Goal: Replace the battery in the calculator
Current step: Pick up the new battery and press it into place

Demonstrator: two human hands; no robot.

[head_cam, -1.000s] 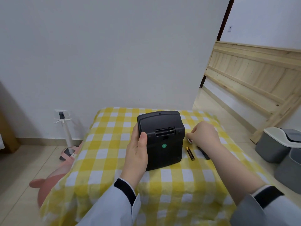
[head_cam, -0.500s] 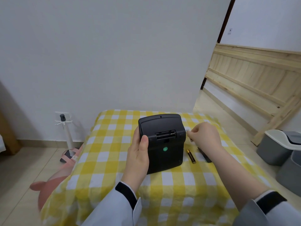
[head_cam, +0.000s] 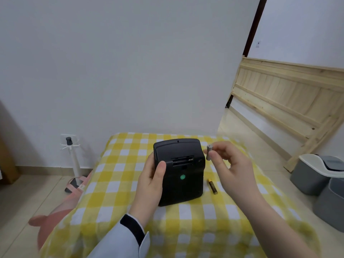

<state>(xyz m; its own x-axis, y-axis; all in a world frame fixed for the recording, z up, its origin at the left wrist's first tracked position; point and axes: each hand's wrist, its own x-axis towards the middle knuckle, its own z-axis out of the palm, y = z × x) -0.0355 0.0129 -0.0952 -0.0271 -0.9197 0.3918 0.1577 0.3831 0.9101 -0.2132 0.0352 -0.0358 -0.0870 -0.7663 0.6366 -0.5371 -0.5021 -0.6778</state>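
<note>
The black calculator (head_cam: 179, 170) lies back-side up on the yellow checked cloth (head_cam: 115, 183), its battery bay (head_cam: 183, 160) open and empty with a spring showing at the right end. My left hand (head_cam: 150, 181) grips its left edge, thumb on the back. My right hand (head_cam: 226, 161) pinches a grey battery (head_cam: 209, 152) upright, just right of the calculator's top corner and above the cloth. A black and gold battery (head_cam: 212, 186) lies on the cloth beside the calculator's right edge.
The table stands against a white wall. A white stand (head_cam: 73, 159) and a pink plush (head_cam: 55, 213) are on the floor at the left. Grey bins (head_cam: 316, 174) and a leaning wooden bed frame (head_cam: 290, 101) are at the right.
My right hand has lifted from the cloth with the grey battery, which now shows upright between thumb and finger. The calculator and the left hand have stayed in place.
</note>
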